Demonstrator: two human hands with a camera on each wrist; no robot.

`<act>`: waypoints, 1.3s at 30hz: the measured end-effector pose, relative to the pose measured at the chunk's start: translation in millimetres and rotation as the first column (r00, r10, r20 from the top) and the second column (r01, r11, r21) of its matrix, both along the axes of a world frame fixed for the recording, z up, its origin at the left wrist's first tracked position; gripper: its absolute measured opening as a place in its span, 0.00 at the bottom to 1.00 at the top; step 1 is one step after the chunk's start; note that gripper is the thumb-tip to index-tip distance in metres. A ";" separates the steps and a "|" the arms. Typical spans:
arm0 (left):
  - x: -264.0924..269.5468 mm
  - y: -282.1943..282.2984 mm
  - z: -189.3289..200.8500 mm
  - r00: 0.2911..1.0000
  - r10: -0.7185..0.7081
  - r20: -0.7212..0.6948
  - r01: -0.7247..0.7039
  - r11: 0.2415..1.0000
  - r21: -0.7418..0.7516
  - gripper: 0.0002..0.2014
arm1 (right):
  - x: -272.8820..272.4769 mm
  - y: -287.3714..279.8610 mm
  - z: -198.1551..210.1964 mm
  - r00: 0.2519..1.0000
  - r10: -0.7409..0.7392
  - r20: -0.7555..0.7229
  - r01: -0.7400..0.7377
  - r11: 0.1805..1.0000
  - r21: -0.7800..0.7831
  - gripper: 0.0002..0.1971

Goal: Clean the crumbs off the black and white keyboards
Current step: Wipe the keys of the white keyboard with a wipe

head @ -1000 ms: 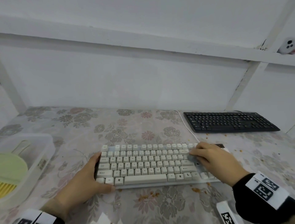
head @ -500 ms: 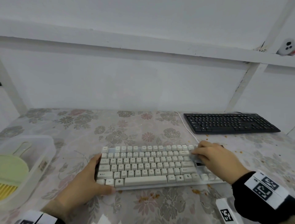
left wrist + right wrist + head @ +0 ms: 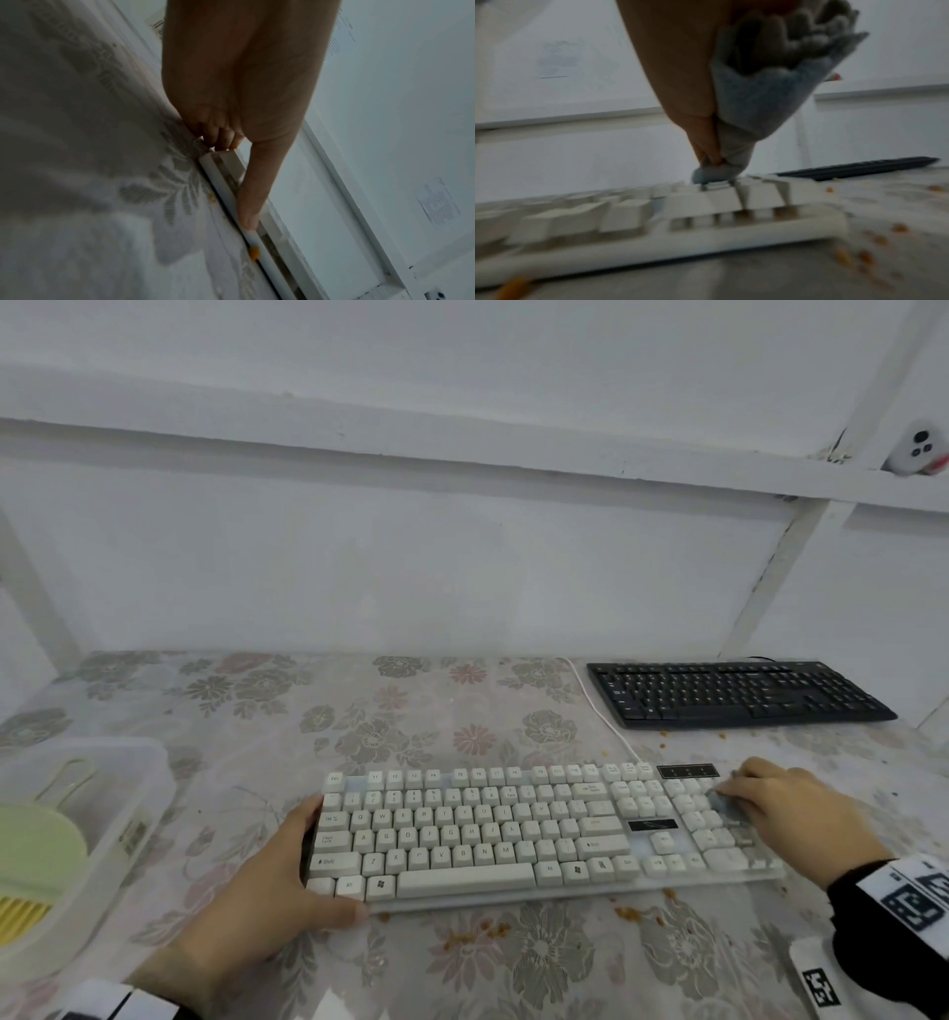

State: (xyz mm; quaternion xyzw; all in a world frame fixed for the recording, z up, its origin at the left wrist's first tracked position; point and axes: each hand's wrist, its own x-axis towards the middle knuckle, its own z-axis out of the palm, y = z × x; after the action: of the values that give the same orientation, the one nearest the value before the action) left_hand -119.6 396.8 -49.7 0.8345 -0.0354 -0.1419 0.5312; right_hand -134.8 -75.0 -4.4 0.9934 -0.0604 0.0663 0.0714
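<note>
Home desk nook: floral tablecloth (image 3: 411, 711), white shelf (image 3: 462, 454).

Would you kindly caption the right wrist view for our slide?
Right hand pinches a grey cloth onto the white keyboard; orange crumbs dot the table.

Your right hand (image 3: 680, 81) pinches a grey cloth (image 3: 752, 105) onto the white keyboard (image 3: 706, 203) keys, orange crumbs (image 3: 875, 239) scattered on the tabletop (image 3: 782, 280), black keyboard (image 3: 859, 167) behind.
</note>
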 end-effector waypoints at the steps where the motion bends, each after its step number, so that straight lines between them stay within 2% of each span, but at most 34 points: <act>1: 0.3 0.3 -0.1 1.000 -0.001 -0.006 0.001 1.000 -0.003 0.51 | -0.6 -5.0 1.5 1.000 -0.024 -0.019 0.024 1.000 0.008 0.06; 4: 0.7 0.6 -0.6 1.000 0.002 -0.017 -0.002 1.000 0.003 0.52 | 2.0 -6.7 8.1 0.993 -0.069 -0.100 0.067 0.997 -0.026 0.11; 7: 1.0 -1.5 0.5 1.000 0.007 -0.013 -0.007 1.000 -0.002 0.50 | 7.1 1.9 11.0 0.993 -0.099 -0.061 0.101 0.995 0.025 0.10; 11: 0.3 -1.1 2.3 1.000 -0.002 -0.023 0.002 1.000 -0.002 0.53 | 2.4 37.3 7.1 0.986 0.165 0.023 -0.167 0.966 0.197 0.07; 13: 0.1 0.3 1.6 1.000 -0.010 -0.028 0.009 1.000 -0.019 0.56 | -0.8 43.1 -1.3 0.978 0.209 0.018 -0.208 0.958 0.199 0.07; 18: -0.8 2.3 0.3 0.999 -0.029 -0.020 0.028 0.999 -0.042 0.58 | -3.5 4.2 -8.8 0.996 0.055 0.069 -0.060 0.996 0.071 0.06; 20: -1.4 1.7 1.2 0.999 -0.029 -0.021 0.028 0.999 -0.041 0.58 | -4.0 -5.7 -2.8 1.000 0.019 0.023 -0.021 0.997 0.069 0.08; 23: -1.8 2.4 0.9 1.000 -0.016 -0.026 0.015 0.999 -0.037 0.57 | 2.1 -4.0 8.7 0.995 -0.052 -0.084 0.048 0.998 -0.044 0.09; 25: -1.3 1.2 0.7 0.999 -0.020 -0.025 0.019 0.999 -0.039 0.55 | 5.7 0.9 12.1 0.993 -0.076 -0.091 0.075 0.997 -0.017 0.10; 29: -0.6 1.5 -1.8 1.000 -0.006 -0.027 0.005 0.999 -0.043 0.52 | 2.3 16.1 5.0 0.992 0.121 0.031 -0.124 0.983 0.138 0.08; 31: 0.2 2.6 -4.1 1.000 -0.007 -0.026 0.006 0.999 -0.042 0.54 | -1.4 15.3 -0.9 0.988 0.150 0.027 -0.152 0.972 0.179 0.09; 34: 1.0 4.0 -6.3 1.000 -0.010 -0.021 0.009 0.999 -0.036 0.57 | -3.4 -3.6 -4.4 0.997 0.048 0.057 -0.055 0.990 0.130 0.07; 37: 0.8 4.1 -5.8 1.000 -0.014 -0.018 0.014 0.999 -0.037 0.57 | -2.1 -13.2 3.5 0.993 -0.113 -0.022 0.114 0.990 0.084 0.10; 39: 1.1 2.9 -4.7 1.000 -0.016 -0.012 0.016 0.999 -0.036 0.55 | 1.3 -1.9 11.2 0.987 -0.153 -0.042 0.156 0.985 0.070 0.10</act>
State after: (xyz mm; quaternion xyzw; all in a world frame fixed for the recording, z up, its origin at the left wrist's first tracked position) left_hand -118.5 399.7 -54.4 0.8238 -0.0411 -0.1506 0.5450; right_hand -133.5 -76.8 6.9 0.9887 -0.1385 0.0403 0.0410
